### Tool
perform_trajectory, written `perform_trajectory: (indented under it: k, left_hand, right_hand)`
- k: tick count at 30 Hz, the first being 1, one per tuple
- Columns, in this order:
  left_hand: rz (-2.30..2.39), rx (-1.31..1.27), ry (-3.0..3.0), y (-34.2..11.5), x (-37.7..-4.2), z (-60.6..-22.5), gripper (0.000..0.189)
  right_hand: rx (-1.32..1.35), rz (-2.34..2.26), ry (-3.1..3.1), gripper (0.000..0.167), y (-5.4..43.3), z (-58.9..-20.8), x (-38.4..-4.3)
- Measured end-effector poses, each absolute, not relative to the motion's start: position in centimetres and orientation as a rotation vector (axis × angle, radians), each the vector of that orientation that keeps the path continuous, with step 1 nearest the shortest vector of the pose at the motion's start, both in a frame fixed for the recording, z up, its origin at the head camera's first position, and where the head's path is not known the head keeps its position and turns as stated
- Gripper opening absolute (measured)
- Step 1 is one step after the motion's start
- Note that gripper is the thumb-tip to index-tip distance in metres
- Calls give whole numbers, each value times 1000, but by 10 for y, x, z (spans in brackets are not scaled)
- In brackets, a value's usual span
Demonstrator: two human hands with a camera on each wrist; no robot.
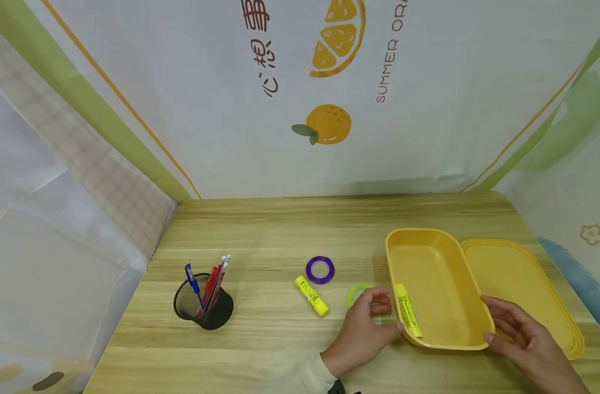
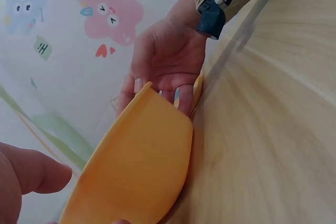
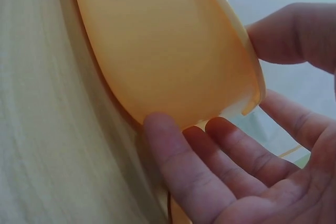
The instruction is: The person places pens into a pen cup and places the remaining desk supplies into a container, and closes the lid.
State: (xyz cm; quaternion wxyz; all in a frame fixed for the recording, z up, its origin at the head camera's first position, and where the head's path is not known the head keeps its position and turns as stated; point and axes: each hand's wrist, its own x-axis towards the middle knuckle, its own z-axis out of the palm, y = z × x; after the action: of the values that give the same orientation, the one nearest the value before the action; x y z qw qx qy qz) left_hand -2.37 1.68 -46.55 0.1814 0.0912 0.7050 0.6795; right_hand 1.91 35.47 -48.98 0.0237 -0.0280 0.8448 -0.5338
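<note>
A yellow plastic box [image 1: 435,290] stands on the table without its lid, with a yellow glue stick [image 1: 408,311] along its left inner wall. My left hand [image 1: 361,331] holds the near left corner, thumb at the rim and fingers beside the outer wall. At the near right corner, my right hand [image 1: 531,339] grips the box between thumb and fingers. In the right wrist view its thumb [image 3: 294,35] lies on the rim and several fingertips touch the wall. Partly hidden behind the left hand is a green tape roll [image 1: 355,293].
The yellow lid [image 1: 521,290] lies right of the box. Farther left are a second glue stick [image 1: 312,296] and a purple tape roll [image 1: 321,270]. A black mesh pen cup [image 1: 216,312] with pens and pencils stands at the left. Printed cloth [image 1: 280,158] hangs behind the table.
</note>
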Motion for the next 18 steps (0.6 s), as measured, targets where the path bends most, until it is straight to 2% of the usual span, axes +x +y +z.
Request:
perform_trajectory:
  k: [18]
  left_hand:
    - [1973, 152, 2122, -34, -43, -454, 61]
  right_hand:
    - [-86, -1783, 2527, 61, 354, -494, 21]
